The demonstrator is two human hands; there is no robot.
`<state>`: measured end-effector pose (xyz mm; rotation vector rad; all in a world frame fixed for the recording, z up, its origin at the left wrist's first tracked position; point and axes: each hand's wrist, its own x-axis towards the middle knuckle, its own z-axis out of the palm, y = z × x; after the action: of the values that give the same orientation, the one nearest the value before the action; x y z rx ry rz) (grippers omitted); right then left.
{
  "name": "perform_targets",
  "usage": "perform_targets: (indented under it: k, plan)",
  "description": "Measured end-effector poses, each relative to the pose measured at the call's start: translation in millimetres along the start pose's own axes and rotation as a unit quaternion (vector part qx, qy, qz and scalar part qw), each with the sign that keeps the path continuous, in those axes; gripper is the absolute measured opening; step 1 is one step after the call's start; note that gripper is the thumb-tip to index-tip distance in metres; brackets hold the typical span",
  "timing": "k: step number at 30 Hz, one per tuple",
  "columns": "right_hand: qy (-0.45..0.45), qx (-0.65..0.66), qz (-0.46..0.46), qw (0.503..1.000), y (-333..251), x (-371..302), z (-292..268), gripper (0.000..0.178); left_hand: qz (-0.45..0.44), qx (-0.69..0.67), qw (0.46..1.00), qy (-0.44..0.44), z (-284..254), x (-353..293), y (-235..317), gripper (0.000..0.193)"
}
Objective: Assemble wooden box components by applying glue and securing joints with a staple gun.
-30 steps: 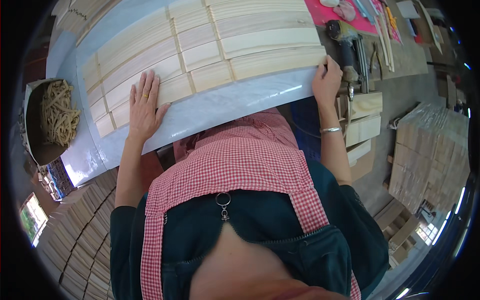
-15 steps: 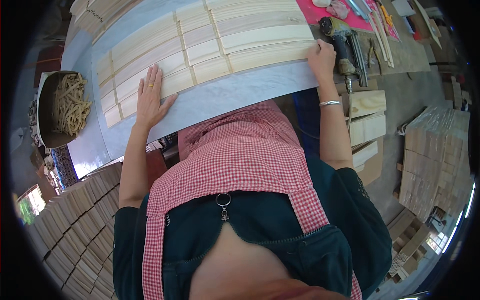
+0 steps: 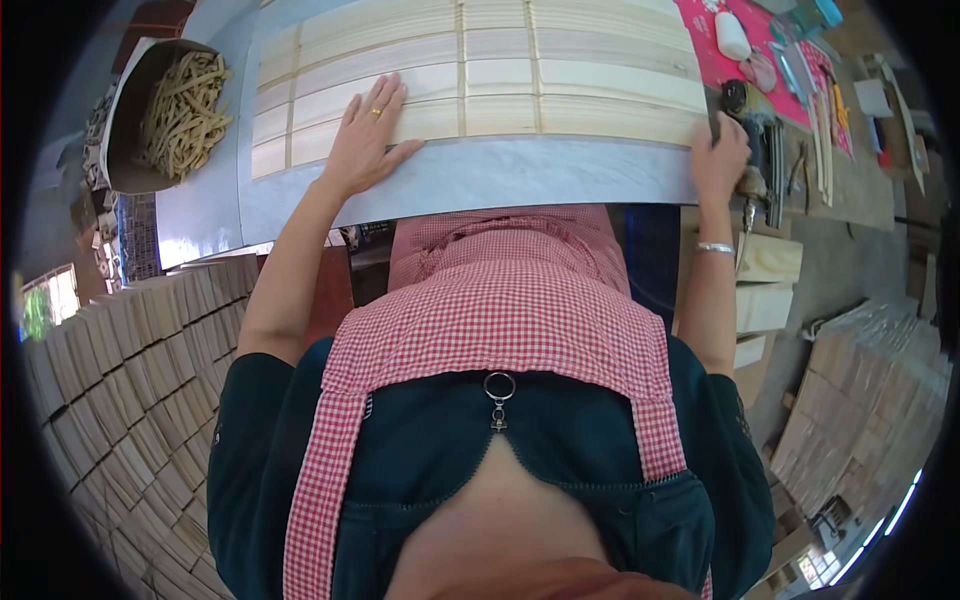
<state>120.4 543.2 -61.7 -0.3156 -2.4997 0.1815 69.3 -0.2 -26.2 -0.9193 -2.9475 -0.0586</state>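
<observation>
A wide panel of pale wooden slats [image 3: 620, 113] lies on the grey-blue tabletop, crossed by several narrow strips. My left hand [image 3: 368, 138] rests flat on its near edge, fingers spread, a ring on one finger. At the panel's right end my right hand [image 3: 722, 158] is closed around a short dark stick-like tool [image 3: 714, 128]; its exact kind is unclear. Just right of that hand lies a nail gun [image 3: 765, 130], partly hidden by it, with a hose fitting at its lower end.
A bin of thin wood offcuts [image 3: 125, 140] stands at the table's left. Pliers [image 3: 798, 168], thin sticks [image 3: 825, 150] and a white bottle [image 3: 732, 36] lie at the right, some on pink cloth. Stacked wood [image 3: 150, 400] fills the lower left; a wrapped stack [image 3: 860, 390] stands right.
The view has turned, so the panel appears more level and farther right. My right hand now sits by the nail gun with the dark tool visible in it. My left hand stays on the panel.
</observation>
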Motion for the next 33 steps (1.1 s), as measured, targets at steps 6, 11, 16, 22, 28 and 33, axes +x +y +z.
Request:
perform_targets:
  k: [6, 11, 16, 22, 28, 33]
  plan:
    - [-0.037, -0.059, 0.044, 0.997, 43, -4, -48, 0.041, -0.004, -0.010, 1.000, 0.010, 0, -2, 0, 0.080]
    - [-0.037, -0.144, 0.083, 0.985, 79, 1, -40, 0.041, 0.013, -0.043, 0.999, 0.000, -9, 10, 0, 0.080]
    - [0.069, -0.038, -0.001, 0.997, 28, 45, -23, 0.026, -0.125, -0.069, 0.972, 0.186, 11, 13, -84, 0.064]
    - [-0.014, 0.068, 0.058, 0.996, -17, 89, 37, 0.028, -0.431, 0.033, 0.899, 0.078, 14, 35, -209, 0.061]
    - [-0.079, 0.020, 0.098, 0.992, -34, 98, 65, 0.028, -0.481, -0.013, 0.877, 0.009, 28, 32, -224, 0.067]
    - [-0.045, -0.004, 0.074, 0.996, -42, 98, 67, 0.025, -0.484, 0.034, 0.867, 0.116, 41, 25, -212, 0.068]
